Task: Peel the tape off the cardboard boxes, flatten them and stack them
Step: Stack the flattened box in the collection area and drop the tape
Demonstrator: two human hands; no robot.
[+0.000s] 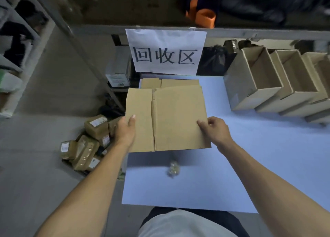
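Note:
A flattened brown cardboard box (pixel 175 119) is held level over the white table (pixel 232 165). My left hand (pixel 125 129) grips its left edge, thumb on top. My right hand (pixel 216 129) pinches its right edge near the front corner. Behind it another flattened box (pixel 169 83) lies on the table under a paper sign. A crumpled wad of peeled tape (pixel 173 169) lies on the table in front of the held box. Three open, unflattened boxes (pixel 264 83) stand in a row at the right.
A paper sign with three large characters (pixel 166 53) hangs from a shelf rail at the back. Several taped brown parcels (pixel 87 144) are piled on the floor to the left of the table. Shelving (pixel 16 49) stands at far left. An orange container (pixel 205 18) sits on the upper shelf.

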